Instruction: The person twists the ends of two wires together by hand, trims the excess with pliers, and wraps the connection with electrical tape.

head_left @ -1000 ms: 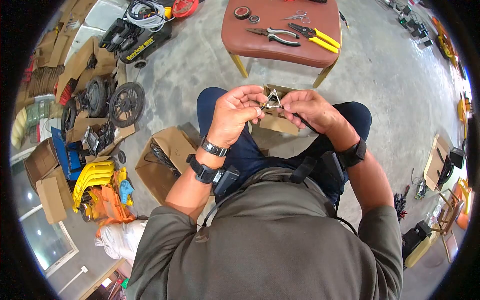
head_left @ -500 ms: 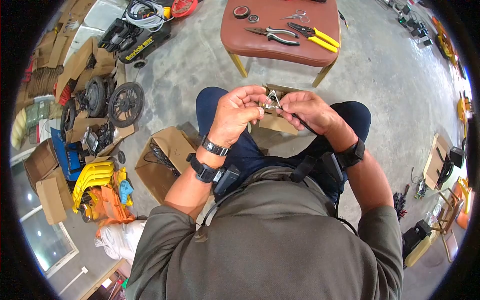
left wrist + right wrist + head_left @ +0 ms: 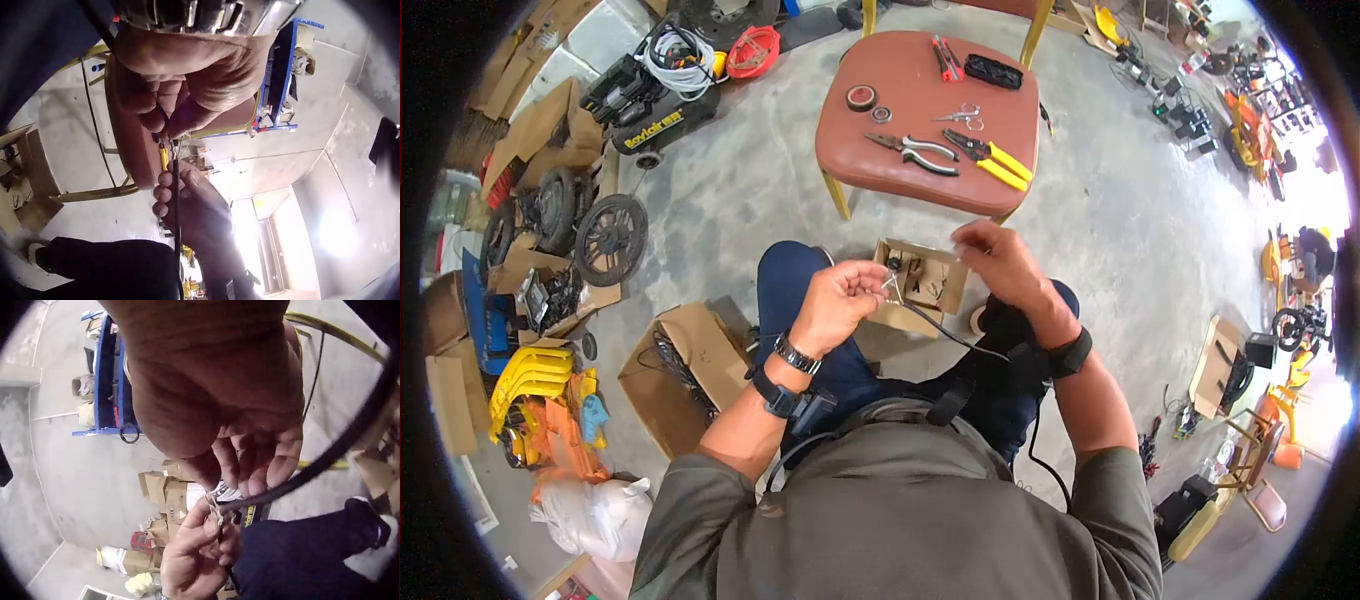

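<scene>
My left hand point(image 3: 837, 303) pinches the stripped end of a black cable point(image 3: 945, 332), where silvery bare wires point(image 3: 891, 287) splay out past the fingertips. From there the cable runs down to the right across the lap. In the left wrist view, the same cable point(image 3: 177, 231) hangs below the pinching left hand point(image 3: 187, 81). My right hand point(image 3: 1003, 265) is off to the right of the wires in the head view, with its fingers bent loosely and a gap between thumb and fingers. The right wrist view shows the silvery wires point(image 3: 215, 511) just below those fingertips.
Ahead stands a red-brown padded chair point(image 3: 840, 165) bearing pliers point(image 3: 915, 152), yellow-handled wire strippers point(image 3: 990, 160), small scissors point(image 3: 963, 115), tape point(image 3: 861, 97) and a black pouch point(image 3: 993, 71). An open carton point(image 3: 905, 318) with small parts sits between the knees; another carton point(image 3: 645, 375) is at left.
My right hand has let go of the cable near the bare wires and moved away to the right. The left hand keeps its pinch. The head view has tilted up, showing more of the chair.
</scene>
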A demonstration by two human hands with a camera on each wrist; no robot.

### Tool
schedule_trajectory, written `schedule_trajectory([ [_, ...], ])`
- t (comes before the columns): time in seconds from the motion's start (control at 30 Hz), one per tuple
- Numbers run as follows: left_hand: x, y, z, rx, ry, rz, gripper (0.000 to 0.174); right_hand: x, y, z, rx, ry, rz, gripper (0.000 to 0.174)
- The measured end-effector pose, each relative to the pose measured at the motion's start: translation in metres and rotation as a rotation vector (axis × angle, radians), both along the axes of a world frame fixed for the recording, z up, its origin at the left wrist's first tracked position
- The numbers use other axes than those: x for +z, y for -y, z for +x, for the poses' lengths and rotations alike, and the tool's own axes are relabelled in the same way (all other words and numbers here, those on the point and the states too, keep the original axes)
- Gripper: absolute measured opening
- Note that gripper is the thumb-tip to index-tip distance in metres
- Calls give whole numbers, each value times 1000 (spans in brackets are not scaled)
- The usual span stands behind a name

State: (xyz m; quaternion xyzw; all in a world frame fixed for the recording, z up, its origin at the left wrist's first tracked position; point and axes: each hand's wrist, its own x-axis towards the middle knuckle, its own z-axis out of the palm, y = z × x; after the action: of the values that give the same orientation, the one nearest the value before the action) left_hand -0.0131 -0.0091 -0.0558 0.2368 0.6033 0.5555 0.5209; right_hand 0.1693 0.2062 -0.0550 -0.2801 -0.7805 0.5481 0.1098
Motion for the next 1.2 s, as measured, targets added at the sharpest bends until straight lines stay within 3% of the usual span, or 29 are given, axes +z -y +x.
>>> schedule_trajectory([
  [0.17, -10, 3, -5, -25, 36, -16, 34, -1, -56, -18, -11, -5, 433, 26],
  [0.33, -21, 5, -7, -17, 61, -30, 33, 4, -64, -76, 105, -50, 946, 37],
  [0.57, -11, 3, -19, -18, 119, -51, 38, -23, -76, -127, 203, 231, 1054, 41],
  [0.63, -8, 3, -20, 2, 176, -31, 39, -21, -78, -127, 177, 126, 946, 39],
  [0.77, -8, 3, -17, -19, 125, -36, 39, 18, -76, -91, 90, 250, -90, 46],
  [0.8, -7, 3, -16, -37, 100, -50, 38, 14, -74, -71, 140, 83, -268, 61],
  [0.97, 9, 0, -8, -61, -11, -71, 35, 44, 19, 23, -100, -343, -961, 62],
  [1.07, 14, -8, -4, -66, -49, -35, 34, 52, 61, 62, -1, -281, -960, 55],
  [1.1, 21, -12, 0, -60, -33, -42, 34, 56, 71, 76, -33, -201, -1025, 46],
  [1.2, 42, -23, 7, -39, -8, -52, 33, 57, 83, 92, 117, 49, -915, 37],
])
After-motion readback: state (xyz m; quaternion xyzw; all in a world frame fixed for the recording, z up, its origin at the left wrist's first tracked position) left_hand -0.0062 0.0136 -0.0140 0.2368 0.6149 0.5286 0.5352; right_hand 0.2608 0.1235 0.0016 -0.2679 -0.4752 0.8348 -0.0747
